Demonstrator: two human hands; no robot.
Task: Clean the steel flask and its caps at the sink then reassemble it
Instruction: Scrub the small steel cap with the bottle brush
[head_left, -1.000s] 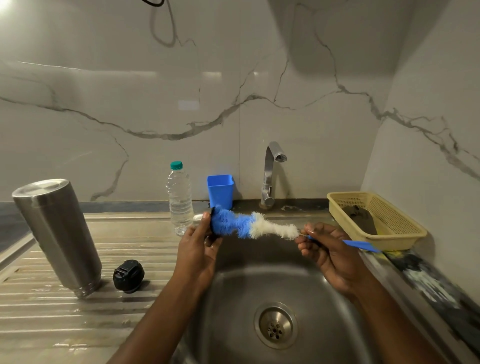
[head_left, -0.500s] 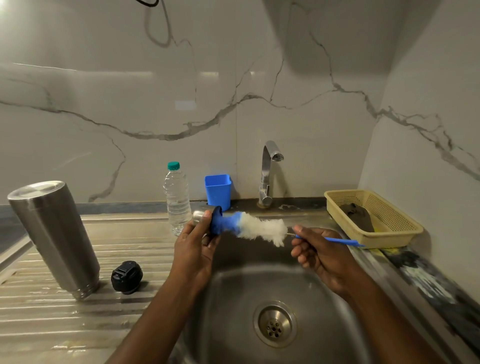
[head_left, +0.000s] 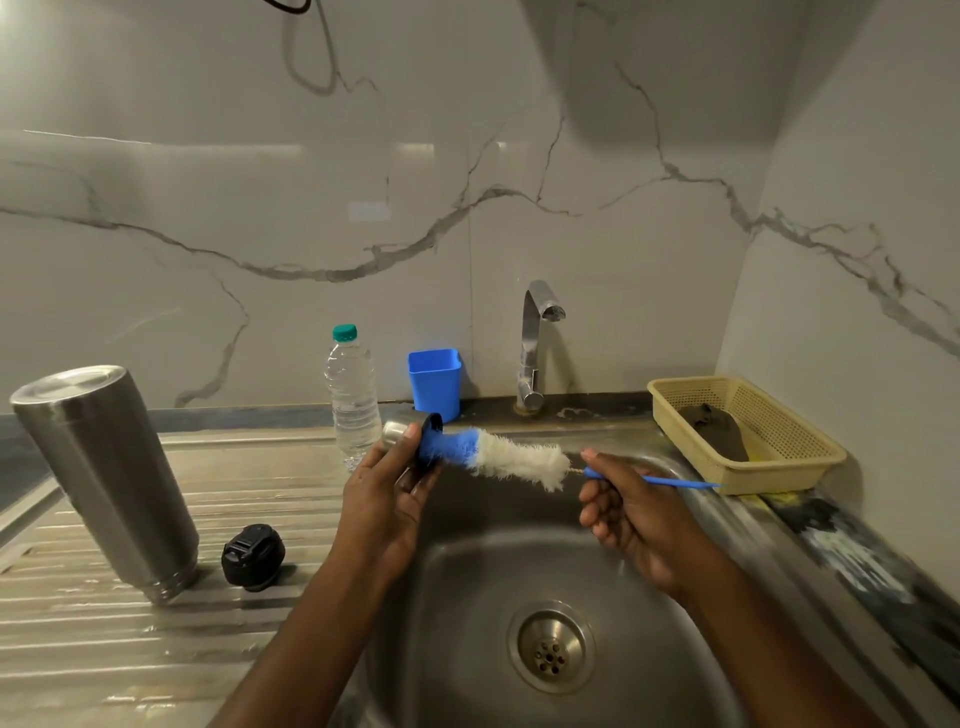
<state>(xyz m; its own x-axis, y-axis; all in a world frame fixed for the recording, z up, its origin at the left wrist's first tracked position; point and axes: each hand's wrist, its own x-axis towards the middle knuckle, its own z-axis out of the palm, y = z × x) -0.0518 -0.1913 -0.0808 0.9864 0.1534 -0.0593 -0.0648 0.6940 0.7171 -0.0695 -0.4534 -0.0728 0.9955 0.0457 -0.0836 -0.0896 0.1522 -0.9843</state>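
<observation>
My left hand grips a small steel cap with a black rim over the sink. A blue and white bottle brush has its blue tip inside the cap. My right hand holds the brush by its thin blue handle. The steel flask stands upside down on the draining board at the left. Beside the flask lies a black inner cap.
A clear water bottle and a blue cup stand behind the sink's left rim. The tap is off. A yellow basket with a dark cloth sits at the right. The drain is open below.
The brush slid further into the cap half a second ago, then drew back out a little to the right. My right hand moved along with it.
</observation>
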